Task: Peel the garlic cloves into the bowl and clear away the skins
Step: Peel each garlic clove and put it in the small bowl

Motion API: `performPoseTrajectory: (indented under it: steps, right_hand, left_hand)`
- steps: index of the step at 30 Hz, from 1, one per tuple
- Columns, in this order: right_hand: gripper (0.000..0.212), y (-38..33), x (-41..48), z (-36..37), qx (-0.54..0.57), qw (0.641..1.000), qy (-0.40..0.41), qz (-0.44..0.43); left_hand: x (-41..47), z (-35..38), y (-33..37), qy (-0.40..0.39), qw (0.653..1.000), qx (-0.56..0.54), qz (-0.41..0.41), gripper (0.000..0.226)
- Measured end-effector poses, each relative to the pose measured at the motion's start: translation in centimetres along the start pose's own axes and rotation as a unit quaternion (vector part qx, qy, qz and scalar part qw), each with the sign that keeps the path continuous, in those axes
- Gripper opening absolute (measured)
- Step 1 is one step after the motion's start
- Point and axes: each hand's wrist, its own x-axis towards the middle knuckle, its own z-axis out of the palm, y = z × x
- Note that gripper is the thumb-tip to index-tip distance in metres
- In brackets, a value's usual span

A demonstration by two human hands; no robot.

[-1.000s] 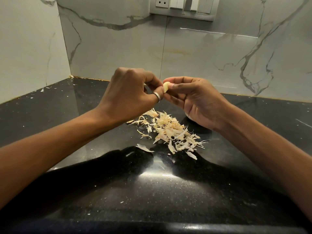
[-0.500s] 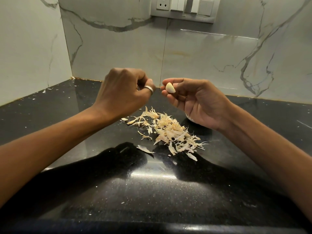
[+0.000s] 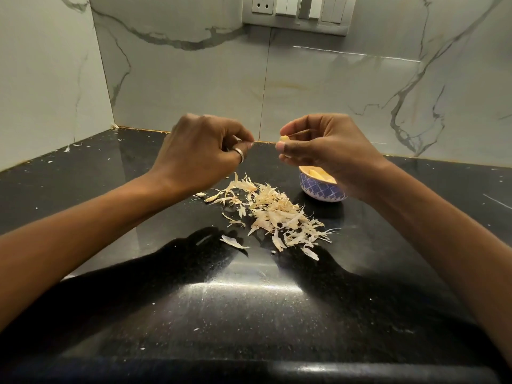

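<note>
1. Head view, the hands: the right hand (image 3: 327,151) pinches a garlic clove (image 3: 284,138) between thumb and fingertips, raised over the desk (image 3: 249,314) and just above the bowl (image 3: 318,189); the left hand (image 3: 199,151), just left of it and not touching, has its grip pressed together, thumb to forefinger; whether a scrap of skin sits in that pinch is too small to tell.
2. Head view, the desk: the bowl stands to the right under the right wrist, with peeled cloves (image 3: 315,174) in it; the skins (image 3: 277,214) lie heaped just near-left of the bowl, with a few strays further left and nearer.
3. The step looks like finishing this clove; roll it in the right fingertips to check for leftover film; pick from the root end; drop scraps on the heap, not in the bowl; lower the clove in rather than toss it.
</note>
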Motion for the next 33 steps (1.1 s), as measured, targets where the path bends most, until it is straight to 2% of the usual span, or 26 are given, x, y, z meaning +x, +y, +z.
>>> performPoseTrajectory:
  steps: [2, 5, 10, 15, 25, 33]
  right_hand:
    - [0.026, 0.2, 0.3, -0.7, -0.131, 0.991, 0.022, -0.035]
    - [0.024, 0.3, 0.8, -1.8, -0.311, 0.946, 0.054, -0.067]
    - [0.016, 0.6, 1.1, -3.1, -0.416, 0.904, 0.086, -0.056]
    - [0.011, 0.9, 1.2, -3.2, -0.46, 0.884, 0.076, -0.014]
    - [0.02, 1.4, 1.0, -2.7, -0.542, 0.84, 0.031, 0.029]
    - [0.032, 1.1, 0.8, -2.3, -0.562, 0.819, 0.111, -0.046]
  left_hand:
    - [0.0, 0.1, 0.0, -0.012, 1.0, -0.006, -0.01, 0.019]
    - [0.1, -0.2, 0.1, -0.026, 0.999, -0.024, -0.027, 0.021]
    - [0.1, -0.3, 0.1, -0.034, 0.998, -0.036, -0.029, 0.015]
    - [0.0, 0.0, 0.0, -0.048, 0.998, -0.035, -0.032, 0.011]
    - [-0.3, 0.2, 0.3, -0.055, 0.997, -0.034, -0.031, 0.023]
    - [-0.3, 0.3, 0.3, -0.051, 0.997, -0.038, -0.031, 0.023]
